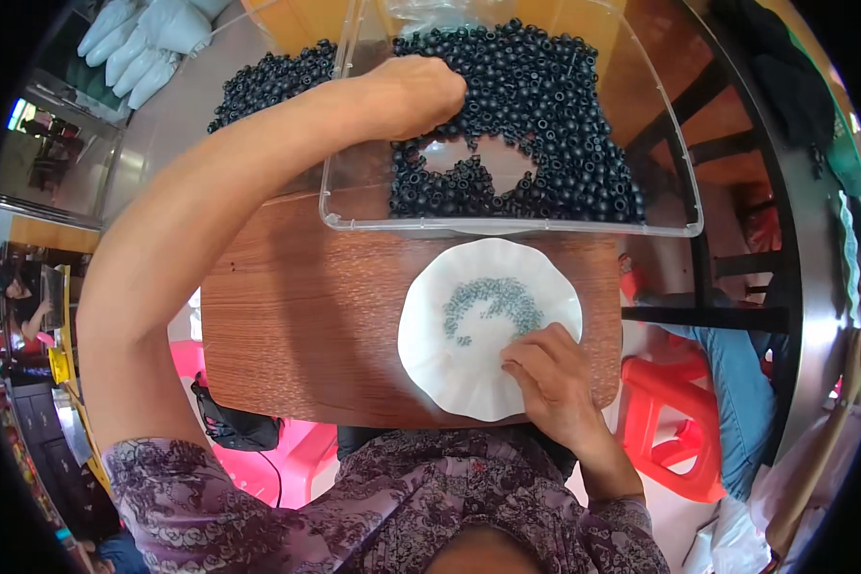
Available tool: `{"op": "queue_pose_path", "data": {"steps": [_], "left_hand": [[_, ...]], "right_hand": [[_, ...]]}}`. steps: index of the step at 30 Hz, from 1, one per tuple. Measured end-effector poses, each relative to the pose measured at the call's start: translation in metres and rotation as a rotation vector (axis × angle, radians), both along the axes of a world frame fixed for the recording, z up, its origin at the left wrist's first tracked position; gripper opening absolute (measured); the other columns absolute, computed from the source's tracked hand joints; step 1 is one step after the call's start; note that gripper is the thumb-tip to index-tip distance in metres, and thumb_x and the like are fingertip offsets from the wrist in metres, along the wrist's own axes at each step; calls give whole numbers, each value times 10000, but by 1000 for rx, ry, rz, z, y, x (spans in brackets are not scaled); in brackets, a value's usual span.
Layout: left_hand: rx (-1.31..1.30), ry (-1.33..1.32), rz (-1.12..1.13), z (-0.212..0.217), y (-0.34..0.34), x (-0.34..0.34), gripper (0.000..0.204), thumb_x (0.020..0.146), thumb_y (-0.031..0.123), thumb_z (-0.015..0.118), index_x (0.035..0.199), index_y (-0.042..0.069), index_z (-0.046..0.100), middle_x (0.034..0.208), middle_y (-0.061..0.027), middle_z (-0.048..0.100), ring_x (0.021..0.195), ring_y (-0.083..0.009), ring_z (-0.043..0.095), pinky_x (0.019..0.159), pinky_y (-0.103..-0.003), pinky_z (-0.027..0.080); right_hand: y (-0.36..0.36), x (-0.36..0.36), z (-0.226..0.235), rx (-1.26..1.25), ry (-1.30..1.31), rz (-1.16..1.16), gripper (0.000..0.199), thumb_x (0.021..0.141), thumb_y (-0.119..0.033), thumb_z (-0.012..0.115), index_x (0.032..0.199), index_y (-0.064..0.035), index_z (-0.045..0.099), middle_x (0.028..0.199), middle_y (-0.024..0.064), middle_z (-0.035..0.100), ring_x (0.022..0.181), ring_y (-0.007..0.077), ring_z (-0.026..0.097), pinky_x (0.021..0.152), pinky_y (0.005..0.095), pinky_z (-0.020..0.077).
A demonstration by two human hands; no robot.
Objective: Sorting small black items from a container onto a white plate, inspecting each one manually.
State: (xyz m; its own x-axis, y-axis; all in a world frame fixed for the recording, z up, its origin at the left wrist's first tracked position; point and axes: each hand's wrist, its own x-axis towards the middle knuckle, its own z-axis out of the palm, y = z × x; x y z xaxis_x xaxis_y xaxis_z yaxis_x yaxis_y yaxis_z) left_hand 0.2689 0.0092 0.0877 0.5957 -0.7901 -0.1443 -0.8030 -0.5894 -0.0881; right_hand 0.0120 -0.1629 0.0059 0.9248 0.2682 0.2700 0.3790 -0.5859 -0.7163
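Observation:
My left hand [419,94] reaches into a clear plastic bin [507,226] and is buried among many small black rubber rings [545,105]; its fingers are hidden in the heap. My right hand [550,373] rests on the lower right of a white wavy-edged plate [430,335], fingertips pressed down beside a scatter of small grey-blue rings [488,304]. Whether the fingertips pinch a ring cannot be seen. Both plate and bin sit on a small brown wooden board [297,316].
A second pile of black rings [268,81] lies left of the bin on a grey surface. Pale gloves [148,43] lie at the top left. Red plastic stools [670,421] and a pink stool [258,469] stand below. A black bag [234,426] hangs at the board's lower left.

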Motion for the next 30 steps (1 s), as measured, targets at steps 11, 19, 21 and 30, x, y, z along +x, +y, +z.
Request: {"op": "queue_pose_path", "data": {"steps": [11, 19, 21, 30], "left_hand": [[421, 74, -154, -47, -14, 3, 294, 779, 324, 636, 832, 37, 671, 875, -148, 657, 861, -314, 631, 734, -380, 508], [-120, 428, 88, -2, -3, -6, 100, 740, 77, 636, 798, -4, 648, 769, -149, 652, 685, -259, 637, 559, -350, 492], [-659, 846, 359, 16, 6, -26, 93, 755, 45, 641, 821, -21, 628, 725, -104, 636, 630, -162, 602, 525, -268, 469], [-1385, 1238, 327, 42, 26, -138, 210, 783, 101, 671, 934, -23, 595, 732, -114, 614, 559, -144, 579, 502, -234, 472]], "right_hand": [[-8, -1, 4, 125, -28, 17, 174, 660, 45, 681, 810, -15, 616, 765, 97, 586, 680, 256, 547, 556, 334, 434], [-7, -4, 6, 199, -28, -40, 151, 687, 33, 670, 824, -8, 621, 768, 97, 588, 688, 253, 556, 596, 319, 441], [-8, -5, 9, 244, -40, -55, 150, 691, 32, 667, 829, -6, 622, 772, 96, 590, 688, 249, 559, 606, 311, 442], [1, -22, 26, 562, 216, -162, 123, 736, 56, 642, 850, 16, 620, 800, 38, 593, 747, 99, 547, 668, 221, 423]]}}
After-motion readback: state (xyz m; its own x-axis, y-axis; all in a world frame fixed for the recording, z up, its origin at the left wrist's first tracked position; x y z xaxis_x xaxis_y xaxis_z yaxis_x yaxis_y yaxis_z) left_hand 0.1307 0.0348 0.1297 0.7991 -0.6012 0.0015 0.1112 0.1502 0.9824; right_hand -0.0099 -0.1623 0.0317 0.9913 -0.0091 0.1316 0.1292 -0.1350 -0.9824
